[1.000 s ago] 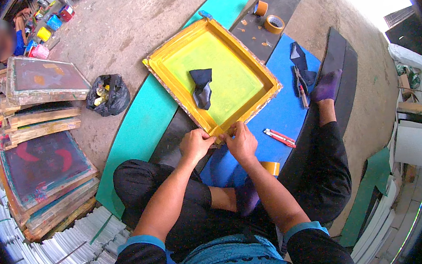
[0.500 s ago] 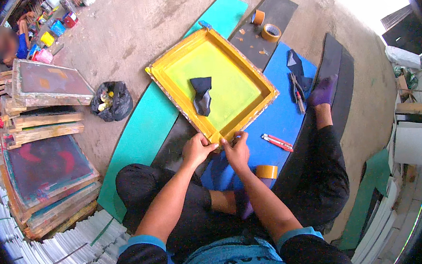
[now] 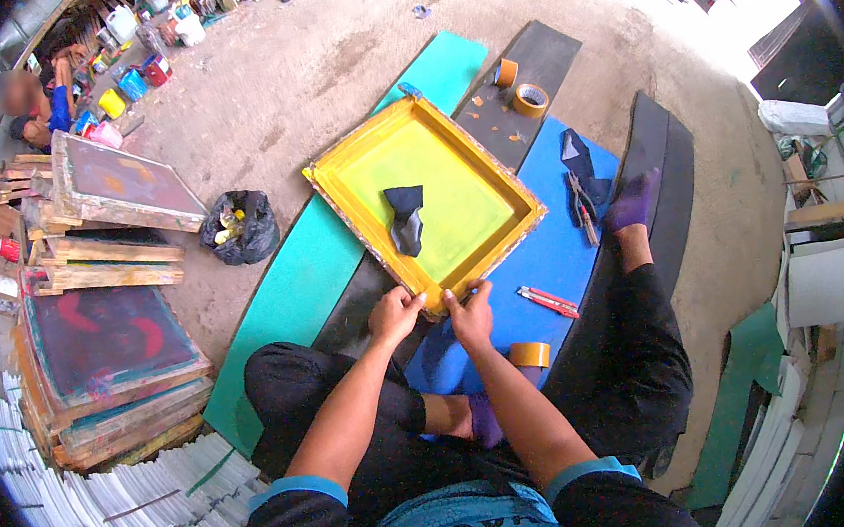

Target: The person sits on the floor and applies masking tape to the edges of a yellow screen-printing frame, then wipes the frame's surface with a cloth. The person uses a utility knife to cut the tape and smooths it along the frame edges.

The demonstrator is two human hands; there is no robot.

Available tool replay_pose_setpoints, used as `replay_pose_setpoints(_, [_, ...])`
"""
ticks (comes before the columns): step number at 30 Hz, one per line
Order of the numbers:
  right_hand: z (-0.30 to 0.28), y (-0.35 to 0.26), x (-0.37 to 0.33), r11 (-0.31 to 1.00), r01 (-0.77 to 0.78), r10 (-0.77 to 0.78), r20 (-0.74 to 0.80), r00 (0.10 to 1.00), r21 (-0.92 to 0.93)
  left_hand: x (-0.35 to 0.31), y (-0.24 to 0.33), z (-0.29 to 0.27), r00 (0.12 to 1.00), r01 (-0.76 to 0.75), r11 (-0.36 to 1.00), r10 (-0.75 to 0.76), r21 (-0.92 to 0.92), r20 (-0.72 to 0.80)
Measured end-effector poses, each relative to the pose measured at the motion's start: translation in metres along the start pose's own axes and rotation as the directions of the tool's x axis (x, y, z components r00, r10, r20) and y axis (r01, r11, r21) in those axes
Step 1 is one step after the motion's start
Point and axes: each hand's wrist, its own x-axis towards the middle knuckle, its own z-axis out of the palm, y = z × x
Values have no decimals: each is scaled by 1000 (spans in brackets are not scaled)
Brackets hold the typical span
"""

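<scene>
A screen printing frame (image 3: 335, 215) with yellow-taped inner walls and a yellow-green mesh lies tilted cornerwise in front of me. My left hand (image 3: 398, 316) grips its near corner from the left, thumb on the rim. Just across the corner, my right hand (image 3: 471, 316) holds the rim between thumb and curled fingers. On the mesh rests a crumpled dark cloth scrap (image 3: 406, 221). To the right lie a red utility knife (image 3: 548, 303) and pliers (image 3: 584, 211) beside another dark scrap (image 3: 576, 155). A tape roll (image 3: 529, 355) sits by my right forearm.
Blue (image 3: 504, 286), green (image 3: 293, 275) and dark mats lie under the frame. Two tape rolls (image 3: 530, 100) stand beyond it. Stacked screen frames (image 3: 111, 326) and a black plastic bag (image 3: 239, 227) are left. A person (image 3: 57, 110) sits at the far left near paint containers.
My thumbs have moved slightly apart and now lie on either side of the near corner. The view has tilted a little; the frame and scrap keep their places on the mats.
</scene>
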Motion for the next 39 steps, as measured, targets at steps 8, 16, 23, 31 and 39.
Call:
replay_pose_setpoints(8, [-113,28,43,870,302,-315,30,949,-390,2,-18,13,1000,-12,992,11,-123,-6])
replay_pose_setpoints(16, [-186,117,45,570,383,-485,78,871,-727,2,-7,13,998,-45,999,44,-29,-48])
replay_pose_setpoints(23, [-183,64,31,767,232,-232,80,970,-598,-6,-2,8,999,-54,990,52,-131,-13])
replay_pose_setpoints(31, [-107,-33,-55,819,547,-505,236,830,-172,-9,2,7,998,-57,998,56,-30,-33])
replay_pose_setpoints(39, [-70,-68,-64,840,388,-254,358,899,-380,-12,8,-3,999,-39,998,39,-52,5])
